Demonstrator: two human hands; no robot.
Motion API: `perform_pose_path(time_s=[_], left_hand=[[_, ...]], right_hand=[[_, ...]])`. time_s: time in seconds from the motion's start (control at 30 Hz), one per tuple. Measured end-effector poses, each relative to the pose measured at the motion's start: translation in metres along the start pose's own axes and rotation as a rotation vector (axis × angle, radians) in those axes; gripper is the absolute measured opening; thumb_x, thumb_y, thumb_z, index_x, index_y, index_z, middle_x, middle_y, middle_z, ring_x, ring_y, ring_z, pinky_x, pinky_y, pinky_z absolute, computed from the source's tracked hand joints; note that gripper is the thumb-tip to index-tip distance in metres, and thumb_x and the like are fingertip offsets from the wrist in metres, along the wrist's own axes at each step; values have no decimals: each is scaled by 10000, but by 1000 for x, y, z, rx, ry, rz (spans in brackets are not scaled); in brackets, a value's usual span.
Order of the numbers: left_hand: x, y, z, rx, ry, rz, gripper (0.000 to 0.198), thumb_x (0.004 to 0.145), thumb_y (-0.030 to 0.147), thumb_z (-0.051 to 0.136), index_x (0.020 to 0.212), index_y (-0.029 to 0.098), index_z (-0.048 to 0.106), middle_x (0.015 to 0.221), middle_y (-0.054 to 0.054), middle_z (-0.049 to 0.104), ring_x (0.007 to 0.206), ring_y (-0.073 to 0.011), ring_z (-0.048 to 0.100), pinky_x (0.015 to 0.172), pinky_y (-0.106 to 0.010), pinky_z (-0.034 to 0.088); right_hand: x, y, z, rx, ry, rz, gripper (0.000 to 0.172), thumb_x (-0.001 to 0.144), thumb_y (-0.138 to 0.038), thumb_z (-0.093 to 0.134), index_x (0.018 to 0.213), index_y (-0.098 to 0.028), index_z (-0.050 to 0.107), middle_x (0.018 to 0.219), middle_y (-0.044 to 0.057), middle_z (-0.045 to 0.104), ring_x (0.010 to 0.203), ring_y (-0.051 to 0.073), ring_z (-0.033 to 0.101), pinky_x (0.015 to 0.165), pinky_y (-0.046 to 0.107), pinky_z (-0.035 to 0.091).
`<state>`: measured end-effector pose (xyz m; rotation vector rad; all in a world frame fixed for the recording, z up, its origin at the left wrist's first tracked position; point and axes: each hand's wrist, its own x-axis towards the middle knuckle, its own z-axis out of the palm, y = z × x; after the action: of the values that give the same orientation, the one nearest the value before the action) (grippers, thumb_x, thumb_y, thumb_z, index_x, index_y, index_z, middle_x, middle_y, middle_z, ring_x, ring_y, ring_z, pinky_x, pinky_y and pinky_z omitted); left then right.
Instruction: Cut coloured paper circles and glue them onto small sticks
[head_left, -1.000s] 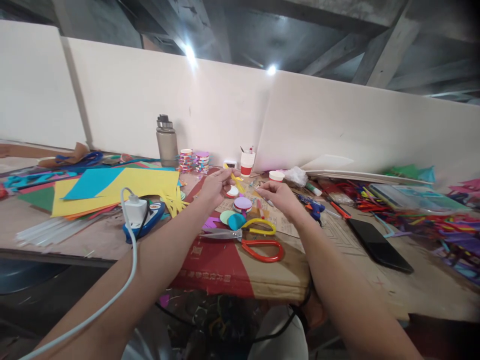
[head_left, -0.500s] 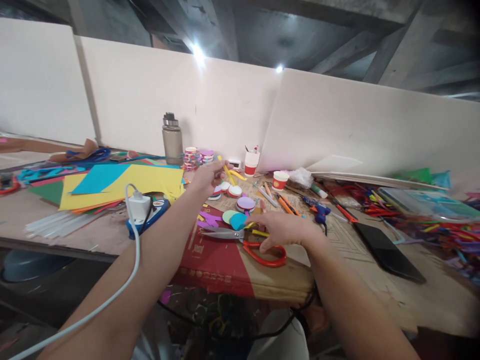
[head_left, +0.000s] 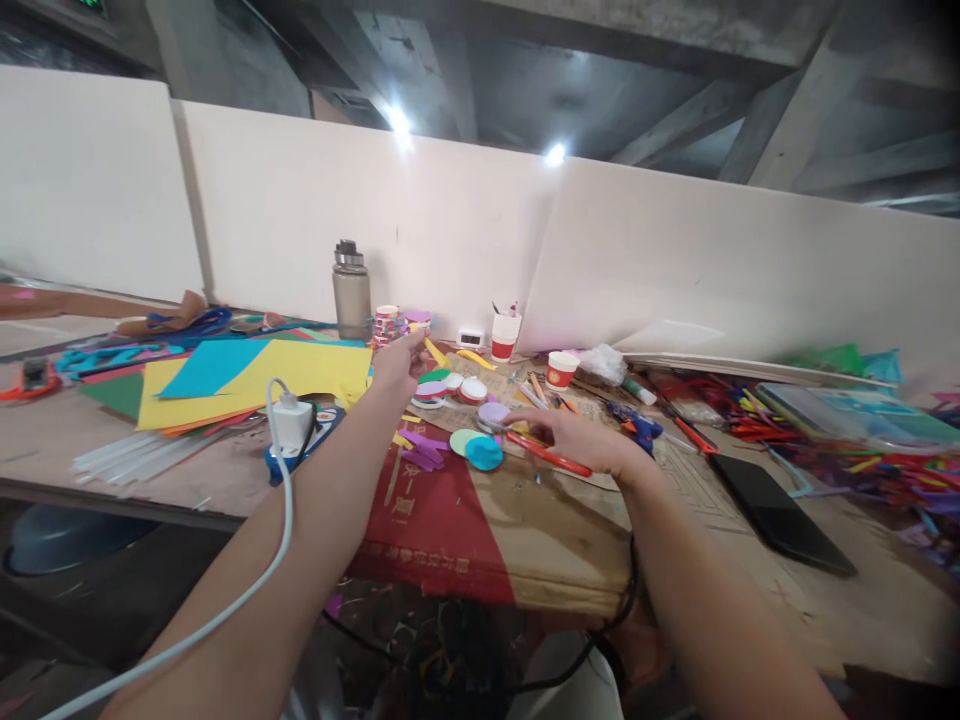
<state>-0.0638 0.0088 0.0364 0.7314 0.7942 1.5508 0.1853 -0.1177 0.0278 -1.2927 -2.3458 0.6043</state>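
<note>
My left hand is closed, its fingertips pinching a yellow paper strip above the far part of the cardboard. In my right hand are scissors with red-orange handles, raised a little over the cardboard; their blades are mostly hidden. Close below the scissors lie a blue paper disc, a pale green disc and a lilac-topped round piece. White-topped round pieces sit between the two hands. Purple paper scraps lie beside my left forearm.
Coloured paper sheets, a power strip and a white cable are on the left. A bottle and paper cups stand behind. To the right are a glue gun and a black phone.
My right hand has picked the scissors up off the cardboard, and they now point away from me. My left hand, with the yellow strip, has shifted slightly left. The view has tilted up a little.
</note>
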Motion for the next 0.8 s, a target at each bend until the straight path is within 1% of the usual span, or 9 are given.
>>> perform_pose_path(time_s=[0.07,0.13,0.23,0.37,0.43,0.53,0.63,0.73,0.8], left_hand=[[-2,-6,2,80,-62,28,47,778,154,682,775,108,671,683,-52,695,439,-30,440,380,-138,298],[-5,-12,5,166,-201,27,125,717,207,727,758,96,687,669,-58,679,466,-41,440,375,-145,239],[-13,-19,9,274,-381,14,225,612,273,781,724,94,704,702,-69,681,499,-47,399,395,-169,190],[-21,-21,14,363,-449,22,236,561,321,777,663,118,711,822,-90,719,700,-123,562,549,-211,377],[-21,-20,13,357,-489,-4,225,559,328,773,636,130,697,917,-103,742,828,-175,620,644,-245,437],[-15,-20,8,308,-585,-38,229,611,351,762,666,136,703,1054,-113,746,961,-217,645,719,-268,474],[-9,-20,3,241,-648,-87,238,634,318,766,763,121,735,1085,-130,744,958,-206,655,691,-247,476],[-7,-20,1,176,-686,-123,189,644,263,766,732,102,717,1057,-143,748,898,-188,670,641,-228,471],[-6,-19,0,146,-688,-144,155,647,230,762,706,99,705,980,-136,754,854,-184,679,612,-225,471]], right_hand=[[0,2,1,96,126,-38,335,779,-307,645,1101,-222,687,719,-19,616,638,153,530,623,264,439],[1,5,3,251,233,-65,291,796,-341,651,1053,-204,657,801,11,660,703,173,583,678,292,490],[3,11,7,456,299,-65,281,844,-386,624,1060,-207,602,990,70,699,826,202,646,772,346,542],[5,12,10,440,357,-63,399,824,-335,649,1199,-229,562,1125,91,680,986,226,646,880,383,533],[5,11,10,492,346,-47,406,819,-342,655,1199,-239,552,1091,77,676,928,212,657,849,377,544],[5,9,10,672,272,2,257,851,-423,625,1007,-226,570,952,54,674,726,175,651,683,335,557],[3,6,8,782,185,32,265,840,-456,630,866,-201,566,861,52,675,632,160,626,573,298,528],[0,2,5,768,110,44,269,825,-451,625,803,-186,588,782,50,672,614,162,633,552,282,516],[-2,0,4,756,76,48,267,832,-449,614,791,-185,602,742,42,664,614,165,642,552,275,515]])
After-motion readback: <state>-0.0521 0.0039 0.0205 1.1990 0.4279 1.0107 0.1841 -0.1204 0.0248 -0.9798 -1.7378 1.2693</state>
